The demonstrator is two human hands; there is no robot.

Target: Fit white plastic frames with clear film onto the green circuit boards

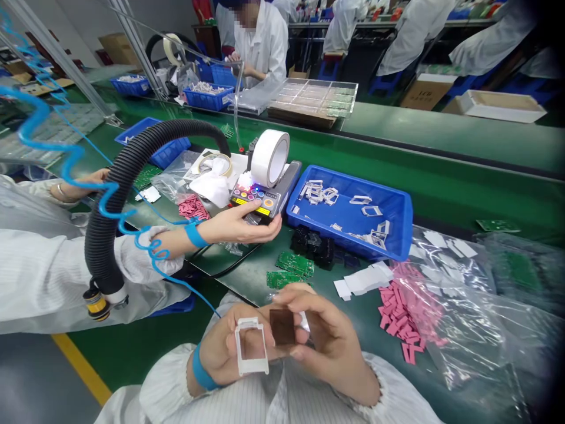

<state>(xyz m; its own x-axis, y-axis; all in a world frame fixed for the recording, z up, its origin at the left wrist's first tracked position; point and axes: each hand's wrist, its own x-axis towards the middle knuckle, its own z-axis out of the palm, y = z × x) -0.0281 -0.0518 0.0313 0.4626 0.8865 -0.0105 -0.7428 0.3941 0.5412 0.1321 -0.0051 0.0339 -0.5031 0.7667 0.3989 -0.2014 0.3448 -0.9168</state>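
My left hand [225,347], with a blue wrist strap [203,370], grips a white plastic rectangular frame [251,347] by its edges. My right hand [329,335] pinches a dark brown translucent square [282,327] and holds it close beside the frame, apart from its opening. Just beyond my hands lie green circuit boards [291,268] and a stack of white strips [362,280]. A co-worker's hand [241,224] reaches in from the left and rests against a tape dispenser [265,197].
A blue tray [388,212] holds white frames. Black parts [311,246] sit beside it, and pink foam pieces [399,318] lie on clear plastic bags [468,330] to the right. A black corrugated hose [110,200] arcs over the green bench [397,188] at left.
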